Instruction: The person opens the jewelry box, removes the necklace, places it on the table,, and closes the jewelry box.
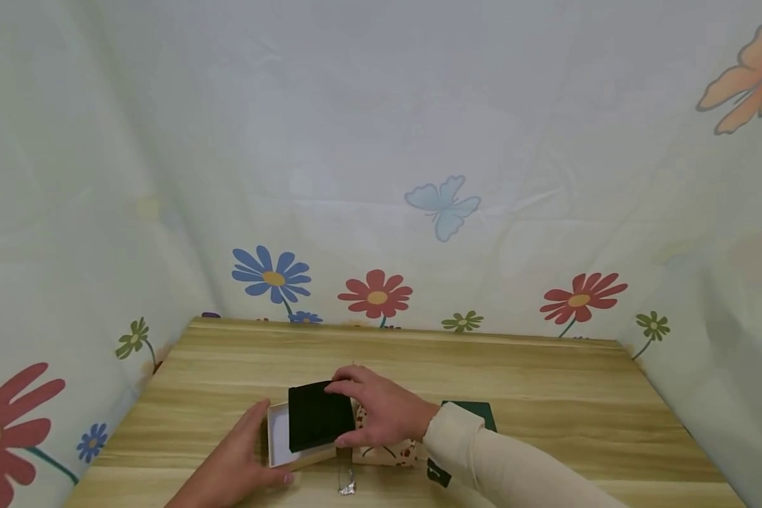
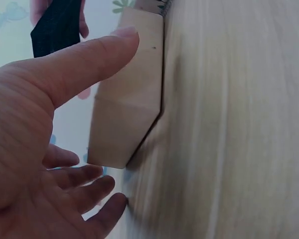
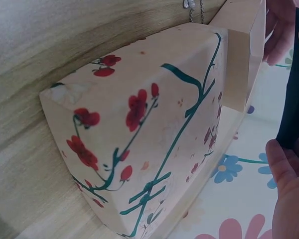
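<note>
A flat black square pad (image 1: 319, 416) is held at its right side by my right hand (image 1: 387, 409), tilted above a shallow cardboard box base (image 1: 279, 436). The white inside of the base shows to the left of the pad. My left hand (image 1: 244, 455) lies around the base's near left corner, thumb along the near side and fingers loosely spread, as the left wrist view shows. Just right of the base sits a cream box lid (image 3: 154, 114) printed with red flowers and green stems, partly hidden under my right hand in the head view.
A silver necklace (image 1: 347, 487) lies on the wooden table (image 1: 546, 381) in front of the boxes. Behind my right forearm is a dark green flat item (image 1: 476, 408), partly covered. A small black piece (image 1: 439, 473) lies beside the sleeve. A flower-printed curtain (image 1: 330, 141) surrounds the table.
</note>
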{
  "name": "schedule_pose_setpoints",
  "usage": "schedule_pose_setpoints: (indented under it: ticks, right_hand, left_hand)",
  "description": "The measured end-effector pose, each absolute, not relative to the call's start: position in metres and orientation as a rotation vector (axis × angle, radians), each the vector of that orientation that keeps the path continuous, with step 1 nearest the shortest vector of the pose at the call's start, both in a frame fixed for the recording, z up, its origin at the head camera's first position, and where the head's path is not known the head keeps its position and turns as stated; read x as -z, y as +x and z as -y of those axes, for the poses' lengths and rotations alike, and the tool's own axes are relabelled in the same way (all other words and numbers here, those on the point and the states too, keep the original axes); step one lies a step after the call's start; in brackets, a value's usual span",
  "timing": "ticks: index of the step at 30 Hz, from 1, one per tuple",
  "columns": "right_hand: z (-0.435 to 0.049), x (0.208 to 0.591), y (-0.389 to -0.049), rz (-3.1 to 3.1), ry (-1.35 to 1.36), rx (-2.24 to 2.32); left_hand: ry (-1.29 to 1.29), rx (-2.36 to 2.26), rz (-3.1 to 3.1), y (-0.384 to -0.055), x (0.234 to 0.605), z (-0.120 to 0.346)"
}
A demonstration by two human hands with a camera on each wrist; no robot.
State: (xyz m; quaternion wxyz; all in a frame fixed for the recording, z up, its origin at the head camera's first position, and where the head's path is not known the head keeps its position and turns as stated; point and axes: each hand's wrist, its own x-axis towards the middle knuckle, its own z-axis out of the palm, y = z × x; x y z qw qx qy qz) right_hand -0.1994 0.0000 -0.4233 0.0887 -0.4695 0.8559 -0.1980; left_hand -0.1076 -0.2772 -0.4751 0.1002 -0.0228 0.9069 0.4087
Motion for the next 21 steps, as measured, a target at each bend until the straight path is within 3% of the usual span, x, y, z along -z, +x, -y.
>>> schedule_pose_setpoints:
  ticks: [21]
  right_hand:
    - [0.021, 0.441, -0.201, -2.576, -1.469, 0.433]
  left_hand:
    - [-0.039, -1.198, -2.675, -0.116, 0.482, 0.285]
